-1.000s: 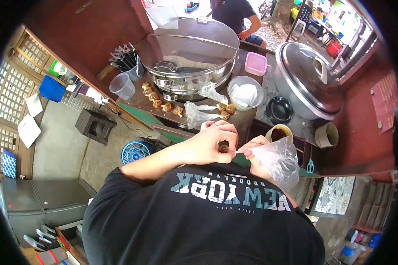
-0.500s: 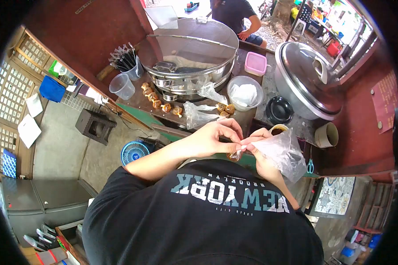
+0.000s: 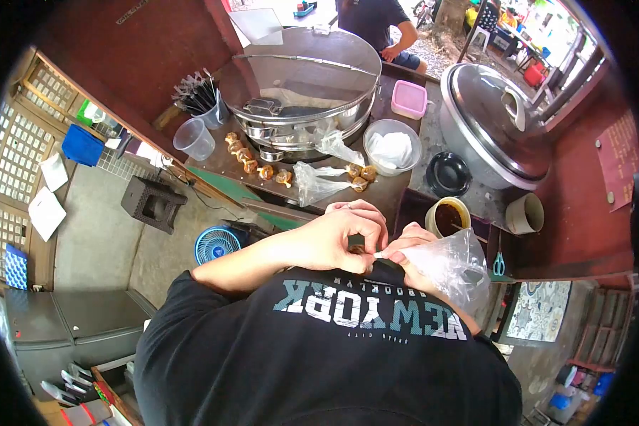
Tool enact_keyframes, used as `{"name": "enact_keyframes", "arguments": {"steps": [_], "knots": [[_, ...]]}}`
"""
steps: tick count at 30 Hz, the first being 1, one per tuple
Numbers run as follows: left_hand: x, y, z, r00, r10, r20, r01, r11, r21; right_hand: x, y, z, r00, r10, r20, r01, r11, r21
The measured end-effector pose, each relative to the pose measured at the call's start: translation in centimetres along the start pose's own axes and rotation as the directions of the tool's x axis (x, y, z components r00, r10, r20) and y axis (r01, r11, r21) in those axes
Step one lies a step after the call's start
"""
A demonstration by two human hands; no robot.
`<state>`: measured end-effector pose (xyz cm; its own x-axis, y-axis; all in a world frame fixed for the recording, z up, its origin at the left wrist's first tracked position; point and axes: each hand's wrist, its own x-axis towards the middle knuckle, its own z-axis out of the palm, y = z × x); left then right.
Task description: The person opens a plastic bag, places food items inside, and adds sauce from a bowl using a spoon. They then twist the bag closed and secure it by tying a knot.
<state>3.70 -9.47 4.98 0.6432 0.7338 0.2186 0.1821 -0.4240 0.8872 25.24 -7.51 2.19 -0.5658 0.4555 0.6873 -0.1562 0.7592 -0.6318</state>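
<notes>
Close to my chest, both hands work on one clear plastic bag (image 3: 451,266). My left hand (image 3: 341,238) is closed, its thumb and fingers pinching the bag's twisted neck. A bit of brown shows between those fingers, though most of what is there is hidden. My right hand (image 3: 410,248) is closed on the same bag, whose loose top fans out to the right. Just beyond it stands a cup of dark brown sauce (image 3: 449,217). Small knotted bags of brown sauce (image 3: 250,166) lie in a row along the counter, with several more (image 3: 360,176) beside empty clear bags (image 3: 318,183).
A large round steel pan with a clear cover (image 3: 305,92) fills the counter's middle. Right of it are a white-filled tub (image 3: 392,148), a pink-lidded box (image 3: 409,99), black bowls (image 3: 448,175) and a big lidded pot (image 3: 493,128). Scissors (image 3: 499,264) hang at right. A person (image 3: 376,28) sits beyond.
Both hands have drawn slightly left and nearer my chest, still pinching the bag. The sauce cup, partly covered before, is now in plain view.
</notes>
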Motion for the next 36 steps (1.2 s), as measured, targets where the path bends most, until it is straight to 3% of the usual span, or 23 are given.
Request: {"name": "enact_keyframes", "arguments": {"steps": [1,4,5,6,8,11,14,15,18,21,24,27,30,33,36], "knots": [[0.0,0.0,0.0,1.000,-0.001,0.002,0.001,1.000,0.006,-0.1,0.1,0.1,1.000,0.011,-0.001,-0.011,1.000,-0.004],[-0.2,-0.6,0.1,0.999,0.002,-0.043,-0.001,1.000,0.026,-0.2,-0.4,0.9,0.964,0.260,-0.058,-0.258,0.966,0.032],[-0.2,-0.9,0.2,0.997,-0.034,-0.075,0.035,0.999,0.012,0.0,-0.7,1.0,0.908,0.408,-0.095,-0.389,0.906,0.169],[-0.2,-1.2,0.4,0.992,-0.073,-0.105,0.073,0.997,-0.003,0.1,-0.4,0.8,0.884,0.460,-0.086,-0.434,0.875,0.217],[-0.2,-1.6,0.6,0.980,-0.119,-0.158,0.116,0.993,-0.027,0.2,0.1,0.8,0.908,0.413,-0.069,-0.398,0.903,0.162],[0.1,-2.4,1.2,0.960,-0.127,-0.250,0.133,0.991,0.007,1.6,-0.7,0.4,0.946,0.322,-0.033,-0.324,0.944,-0.062],[0.3,-2.0,1.0,0.962,-0.154,-0.226,0.150,0.988,-0.035,0.7,0.3,0.2,0.944,0.323,-0.062,-0.328,0.937,-0.121],[0.4,-1.8,1.0,0.960,-0.200,-0.198,0.177,0.976,-0.129,0.4,0.4,0.7,0.918,0.367,-0.147,-0.380,0.922,-0.072],[0.4,-1.7,0.7,0.955,-0.279,-0.103,0.231,0.913,-0.336,-0.7,1.1,1.0,0.861,0.491,-0.135,-0.469,0.868,0.166],[0.4,-2.1,0.3,0.963,-0.266,-0.038,0.231,0.892,-0.389,-0.2,0.6,0.7,0.903,0.413,-0.116,-0.408,0.910,0.066],[0.6,-2.0,0.4,0.974,-0.228,0.001,0.205,0.871,-0.446,-0.4,0.4,1.1,0.869,0.478,-0.130,-0.455,0.874,0.171],[0.9,-2.0,0.8,0.968,-0.250,0.033,0.233,0.836,-0.497,0.0,0.2,0.9,0.908,0.397,-0.133,-0.384,0.916,0.113],[0.9,-2.4,1.1,0.981,-0.189,0.046,0.188,0.857,-0.479,-0.4,-0.2,0.6,0.883,0.461,-0.091,-0.453,0.887,0.095],[0.9,-1.8,0.9,0.984,-0.163,0.072,0.178,0.878,-0.443,-0.4,-0.6,0.7,0.947,0.296,-0.127,-0.312,0.942,-0.125],[0.7,-1.7,1.0,0.982,-0.173,0.078,0.190,0.864,-0.466,-0.2,-1.1,1.1,0.936,0.302,-0.183,-0.328,0.934,-0.140]]}}
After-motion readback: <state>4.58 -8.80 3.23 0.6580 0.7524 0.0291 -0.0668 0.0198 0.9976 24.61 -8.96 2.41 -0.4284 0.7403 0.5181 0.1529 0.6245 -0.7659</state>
